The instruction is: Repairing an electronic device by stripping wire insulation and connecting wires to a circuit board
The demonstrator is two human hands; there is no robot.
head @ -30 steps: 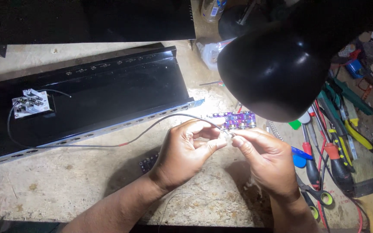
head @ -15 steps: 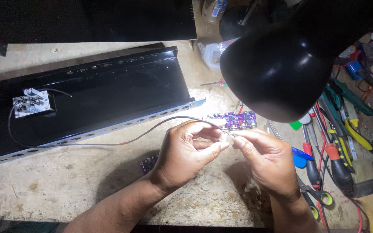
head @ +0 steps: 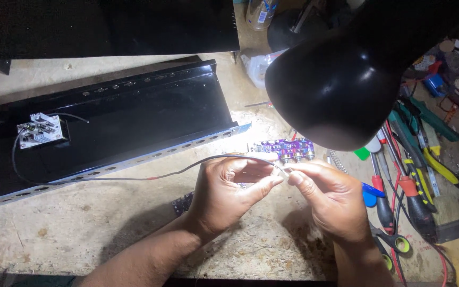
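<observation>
Hands meet under the lamp's glare at the bench's centre: the left hand [head: 229, 191] curls with thumb and fingers pinched together on the end of a thin grey wire [head: 134, 178], and the right hand [head: 330, 199] pinches the same tip from the other side, fingertips of both nearly touching. What exactly sits between the fingers is too bright and small to tell; it may be bare wire strands. The wire runs left from the hands, over the worktable [head: 54, 234], into a long black metal chassis [head: 134, 119], open on top like a tray. Inside its left end lies a small white board with knobs [head: 41, 130], wired by a dark lead. Just beyond the hands lies a purple circuit board [head: 285, 149]. A big black lamp shade [head: 341, 85] hangs over it. To the right lie screwdrivers and pliers [head: 410, 175] with red, green and yellow handles. A clear plastic bottle [head: 260, 13] with a blue-and-white label stands at the top edge.
</observation>
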